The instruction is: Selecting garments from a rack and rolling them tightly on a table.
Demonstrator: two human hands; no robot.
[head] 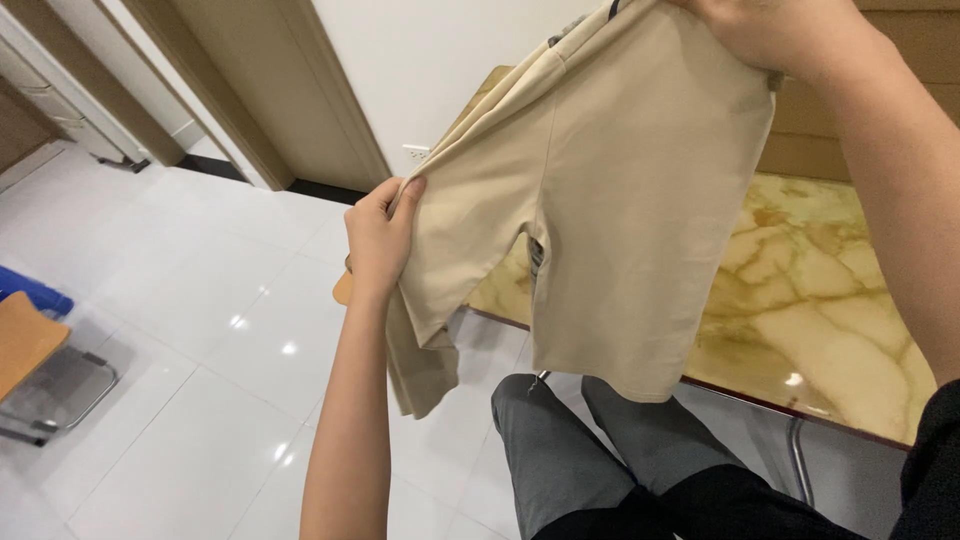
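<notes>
Left hand (380, 240) pinches the beige shorts (610, 200) at nine o'clock, right hand (770, 35) grips the waistband (one o'clock), spreading them flat above the marble table (820, 300).

A glossy white tiled floor (190, 330) fills the room and mirrors small spots of ceiling light. Far across it from the marble-patterned yellow tabletop (810, 300) rises a plain white wall (440, 70) with a socket (415, 154) low down. Further left of the tabletop stands a tan wooden door frame (300, 100). Farthest from it, at the left edge, sits a folding chair (40, 370) with a wooden seat.
</notes>
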